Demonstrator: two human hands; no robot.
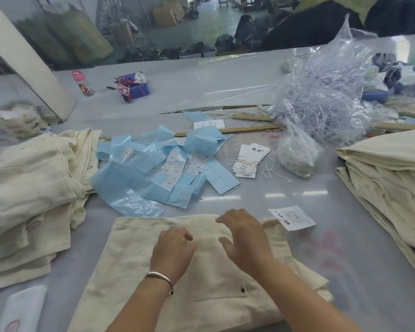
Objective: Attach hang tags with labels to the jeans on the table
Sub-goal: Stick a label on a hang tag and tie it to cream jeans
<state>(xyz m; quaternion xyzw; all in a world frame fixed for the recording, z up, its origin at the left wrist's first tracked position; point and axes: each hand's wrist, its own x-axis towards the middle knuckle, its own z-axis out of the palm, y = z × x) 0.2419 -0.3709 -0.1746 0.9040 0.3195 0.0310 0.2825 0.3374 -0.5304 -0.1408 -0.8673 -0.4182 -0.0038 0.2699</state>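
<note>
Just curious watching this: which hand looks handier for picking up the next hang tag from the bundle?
Probably the right hand. The bundle of hang tags lies ahead and to its side, while the left hand would have to cross over. Both hover open over the cream jeans.

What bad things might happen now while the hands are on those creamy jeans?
1. The hang tag at the corner of the jeans lies partly off the cloth; smoothing with the right hand or left hand might tug or crease it.
2. The loose blue label strips lie just beyond the jeans and could get swept or mixed up.
3. The bundled tags have trailing strings that might tangle.
</note>
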